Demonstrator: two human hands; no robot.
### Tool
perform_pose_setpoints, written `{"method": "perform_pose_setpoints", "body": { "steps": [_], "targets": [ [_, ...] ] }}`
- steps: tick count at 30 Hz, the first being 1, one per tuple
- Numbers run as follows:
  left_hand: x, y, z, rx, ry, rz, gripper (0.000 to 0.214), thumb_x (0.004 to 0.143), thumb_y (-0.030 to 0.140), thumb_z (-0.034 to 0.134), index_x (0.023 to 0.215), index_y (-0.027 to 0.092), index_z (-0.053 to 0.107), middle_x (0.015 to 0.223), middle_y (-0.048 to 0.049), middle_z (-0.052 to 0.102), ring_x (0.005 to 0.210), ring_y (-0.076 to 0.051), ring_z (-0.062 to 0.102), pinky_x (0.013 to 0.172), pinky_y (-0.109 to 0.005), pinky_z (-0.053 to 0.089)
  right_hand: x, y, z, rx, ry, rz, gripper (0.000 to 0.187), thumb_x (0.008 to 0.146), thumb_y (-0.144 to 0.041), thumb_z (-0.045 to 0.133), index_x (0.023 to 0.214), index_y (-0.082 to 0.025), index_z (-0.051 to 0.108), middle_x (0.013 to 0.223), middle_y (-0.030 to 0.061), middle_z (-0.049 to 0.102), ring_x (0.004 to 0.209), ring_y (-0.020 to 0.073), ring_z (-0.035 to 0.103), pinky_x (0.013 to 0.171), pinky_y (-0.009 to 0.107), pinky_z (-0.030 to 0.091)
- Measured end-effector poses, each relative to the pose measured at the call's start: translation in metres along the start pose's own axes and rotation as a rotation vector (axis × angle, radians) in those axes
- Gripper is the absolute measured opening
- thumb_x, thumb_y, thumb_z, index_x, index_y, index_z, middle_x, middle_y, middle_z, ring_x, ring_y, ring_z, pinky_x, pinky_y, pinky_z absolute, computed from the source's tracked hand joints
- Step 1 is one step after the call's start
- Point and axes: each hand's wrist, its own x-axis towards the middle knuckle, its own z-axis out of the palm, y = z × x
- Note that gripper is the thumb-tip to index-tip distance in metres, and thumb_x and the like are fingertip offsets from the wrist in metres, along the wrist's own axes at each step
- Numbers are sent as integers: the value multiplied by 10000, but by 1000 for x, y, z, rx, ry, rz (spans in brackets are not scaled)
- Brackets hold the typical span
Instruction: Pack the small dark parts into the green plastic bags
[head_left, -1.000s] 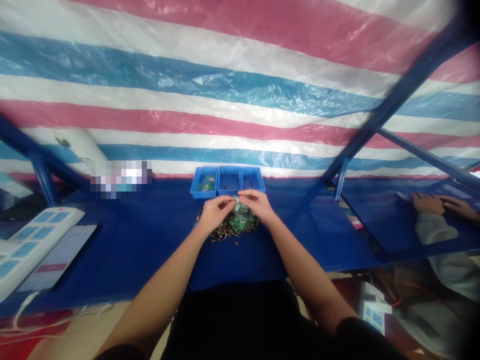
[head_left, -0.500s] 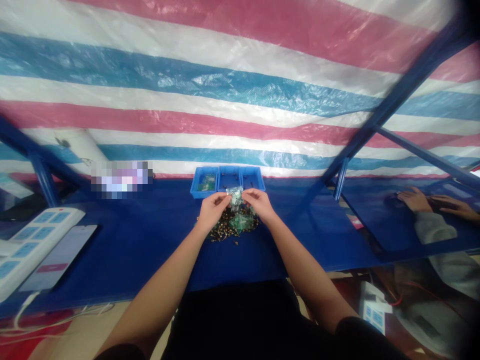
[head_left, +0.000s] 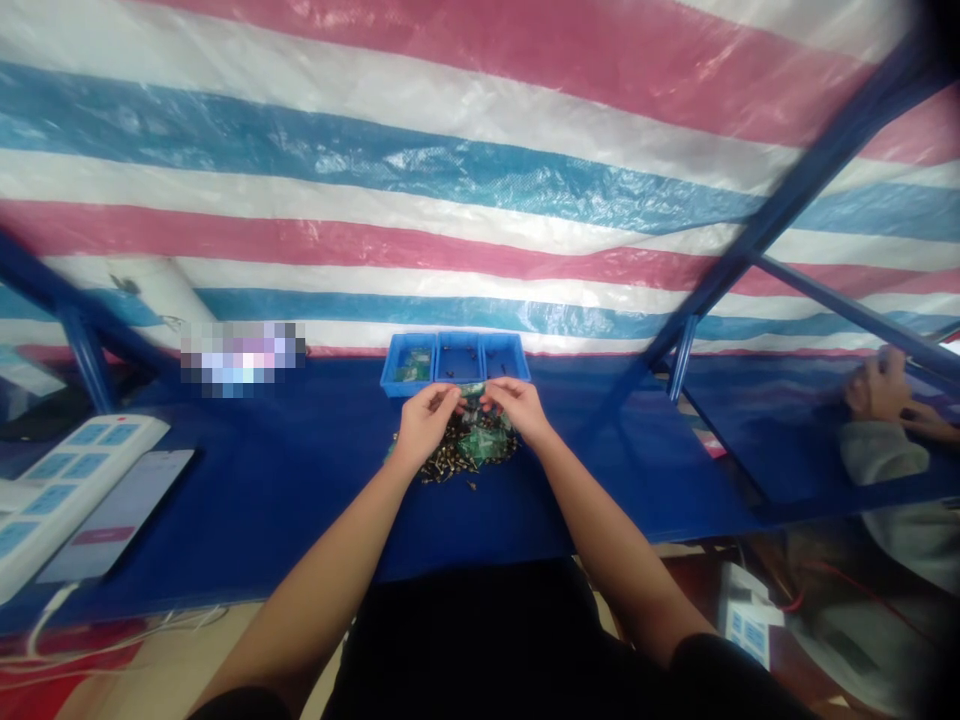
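My left hand [head_left: 424,421] and my right hand [head_left: 517,408] meet above a heap of small green circuit boards and dark screws [head_left: 466,450] on the blue table [head_left: 300,480]. Both hands pinch one small green board [head_left: 471,392] between their fingertips, held just in front of the trays. Three blue trays [head_left: 454,361] stand in a row right behind the hands; the left one holds green boards, the other two hold a few dark small parts.
A white power strip [head_left: 52,485] and a phone [head_left: 112,515] lie at the left of the table. Blue metal frame bars [head_left: 750,250] rise at the right. Another person's hands [head_left: 885,395] work at the far right. A striped tarp hangs behind.
The small board was lifted from the heap and now sits lower between my fingertips, turned. The other person's hand at the far right has risen.
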Motion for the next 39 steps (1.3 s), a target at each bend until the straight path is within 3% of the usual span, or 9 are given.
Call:
{"method": "perform_pose_setpoints", "body": {
  "steps": [4, 7, 12, 16, 20, 25, 32, 35, 39],
  "targets": [
    [0, -1, 2, -21, 28, -10, 362, 859, 497, 595, 950, 159, 687, 837, -52, 716, 702, -159, 656, 628, -256, 519, 0, -1, -2, 20, 11, -35, 303, 759, -464, 658, 812, -183, 758, 785, 58, 730, 673, 173, 645, 571, 272, 444],
    [1, -3, 3, -43, 45, -5, 330, 795, 434, 693, 985, 166, 671, 896, -60, 722, 763, -170, 673, 684, -274, 542, -2, -1, 0, -2, 1, -42, 290, 698, -450, 734, 822, -188, 752, 748, 44, 721, 666, 175, 644, 631, 297, 486],
    [2, -2, 2, -38, 46, 0, 279, 783, 410, 706, 908, 170, 640, 864, -59, 725, 759, -175, 691, 732, -305, 557, -4, 0, 3, 23, 1, -80, 310, 623, -418, 809, 798, -189, 695, 801, 39, 715, 693, 170, 647, 723, 329, 524],
    [2, -1, 1, -81, 56, -41, 346, 756, 408, 736, 983, 184, 604, 832, -46, 729, 701, -176, 700, 684, -303, 563, -2, 1, 3, 22, 22, -62, 360, 620, -452, 809, 809, -202, 632, 759, 21, 694, 680, 169, 647, 688, 318, 530],
    [4, -3, 0, -123, 58, -96, 450, 746, 428, 747, 1092, 178, 603, 817, -52, 734, 683, -185, 701, 622, -290, 553, -2, 1, 3, 45, 5, -27, 435, 634, -456, 800, 947, -205, 631, 817, 25, 709, 682, 162, 653, 659, 301, 521],
    [5, -2, -1, -103, 46, -99, 338, 736, 452, 750, 889, 157, 687, 747, -53, 721, 665, -178, 676, 617, -286, 537, -4, -1, 4, 47, -16, -63, 497, 664, -446, 782, 1081, -208, 652, 845, 25, 714, 708, 154, 644, 665, 289, 507],
    [3, -1, -1, -57, 0, -56, 318, 737, 480, 738, 815, 174, 708, 691, -30, 704, 627, -165, 643, 610, -281, 519, -2, 2, 3, 8, 40, -64, 415, 661, -486, 777, 956, -199, 719, 750, 23, 698, 614, 137, 584, 596, 283, 465],
    [3, -1, -1, -53, -10, -56, 310, 748, 474, 731, 832, 176, 708, 691, -28, 704, 624, -163, 642, 611, -278, 516, -3, 1, 4, 32, 33, -47, 439, 663, -488, 774, 993, -204, 724, 779, 27, 704, 618, 135, 575, 590, 282, 459],
    [3, 1, -2, -64, 28, -68, 295, 756, 451, 730, 845, 170, 706, 676, -25, 693, 591, -149, 623, 597, -271, 508, -5, -2, 7, 9, 35, -41, 403, 663, -483, 777, 953, -205, 740, 772, 27, 701, 626, 139, 570, 582, 279, 450]
  ]
}}
